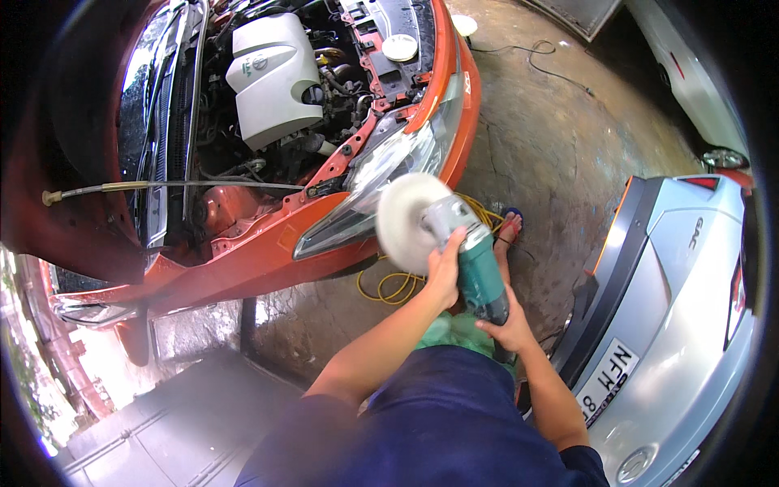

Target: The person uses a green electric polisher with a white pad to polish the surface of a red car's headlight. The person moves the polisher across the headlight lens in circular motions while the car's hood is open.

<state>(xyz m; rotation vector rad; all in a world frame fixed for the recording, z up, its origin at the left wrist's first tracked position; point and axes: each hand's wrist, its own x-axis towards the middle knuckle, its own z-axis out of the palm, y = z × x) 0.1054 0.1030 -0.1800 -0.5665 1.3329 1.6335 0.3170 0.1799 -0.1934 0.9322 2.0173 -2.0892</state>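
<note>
A green and grey power polisher [483,276] with a round white pad [403,227] is gripped in both my hands. My left hand [444,269] wraps the body just behind the metal head. Farther back, my right hand [505,325] closes round the rear handle. The pad overlaps the lower edge of an orange car's headlight [357,213] in the picture; whether they touch I cannot tell. Its face is slightly smeared, and the headlight lens looks bright with reflections.
The orange car's raised hood exposes a pale engine cover [272,81], with a prop rod [219,184] across the bay. A round white lid [399,47] sits on the front panel. Yellow cord [389,286] lies coiled on the floor. A light blue car [682,268] stands close at right.
</note>
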